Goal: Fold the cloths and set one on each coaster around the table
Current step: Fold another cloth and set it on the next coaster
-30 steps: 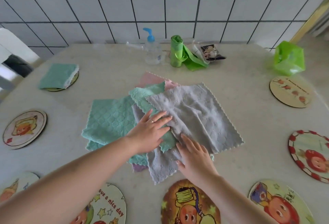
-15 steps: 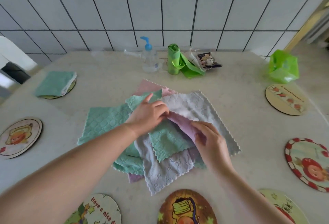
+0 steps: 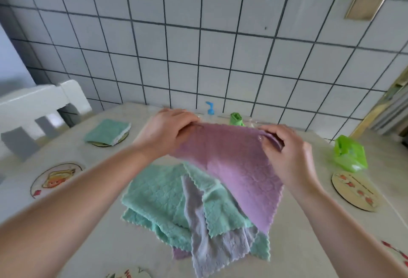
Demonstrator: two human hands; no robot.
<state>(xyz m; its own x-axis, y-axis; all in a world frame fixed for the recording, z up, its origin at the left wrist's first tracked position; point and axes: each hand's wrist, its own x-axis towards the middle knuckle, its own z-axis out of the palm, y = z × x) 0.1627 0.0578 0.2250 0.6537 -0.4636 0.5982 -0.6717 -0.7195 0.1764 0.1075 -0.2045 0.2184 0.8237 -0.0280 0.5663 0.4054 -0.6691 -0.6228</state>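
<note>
**Inspector:** Report from the near edge outward.

**Operator:** Nearest me, at the bottom edge, I see a sliver of a printed coaster (image 3: 130, 274); its red lettering is cut off and I cannot read it. Beyond it a loose pile of cloths (image 3: 176, 207) lies on the table (image 3: 88, 240): teal ones, a grey one draped down the middle, a purple corner showing beneath.

**Inspector:** Hands?

**Operator:** Both are raised above the pile. My left hand (image 3: 169, 133) pinches one top corner of a purple cloth (image 3: 238, 167), my right hand (image 3: 287, 152) pinches the other, fingers curled over the hem. The cloth hangs spread between them, its lower edge trailing onto the pile.

**Inspector:** Coasters?

**Operator:** To the left, a round cartoon coaster (image 3: 55, 178), bare. To the right, a fruit-print coaster (image 3: 355, 191), also bare; its line of writing is too small to read. Farther left, a folded teal cloth (image 3: 107, 131) sits on a coaster, whose rim peeks out beneath it.

**Inspector:** Far side?

**Operator:** A blue pump top (image 3: 209, 108), a green roll (image 3: 236, 119) and a green bag (image 3: 350, 153), all without a legible label. A white chair (image 3: 37, 103) stands at the far left, before the tiled wall (image 3: 220, 46).
</note>
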